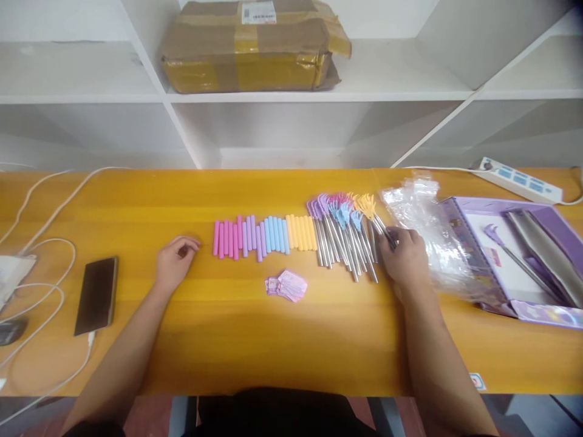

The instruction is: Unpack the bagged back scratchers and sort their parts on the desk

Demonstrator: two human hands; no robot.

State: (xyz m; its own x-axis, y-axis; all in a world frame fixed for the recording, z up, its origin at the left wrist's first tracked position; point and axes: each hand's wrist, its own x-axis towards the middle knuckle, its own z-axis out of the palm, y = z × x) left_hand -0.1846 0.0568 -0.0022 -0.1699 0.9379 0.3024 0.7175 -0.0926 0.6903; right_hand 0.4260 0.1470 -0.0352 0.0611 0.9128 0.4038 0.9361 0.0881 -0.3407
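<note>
My right hand (405, 256) closes round the metal rod of a back scratcher (368, 205) with a yellow claw head, at the right end of a pile. In that pile (341, 237), metal-rod back scratchers lie close together, with purple, pink, blue and yellow heads pointing away from me. My left hand (175, 262) rests on the table with loosely curled fingers, and nothing shows in it. Between the hands runs a row of pink tubes (228, 240), purple tubes (254, 238), blue tubes (276, 235) and yellow tubes (300, 232). Nearer me sits a small stack of pinkish cards (291, 285).
Clear plastic bags (432, 233) lie right of my right hand, beside an open purple box (503, 279) holding a purple-headed back scratcher (519, 261). A power strip (521, 180) is behind. On the left are a phone (96, 295) and white cables. A cardboard box (273, 67) occupies the shelf.
</note>
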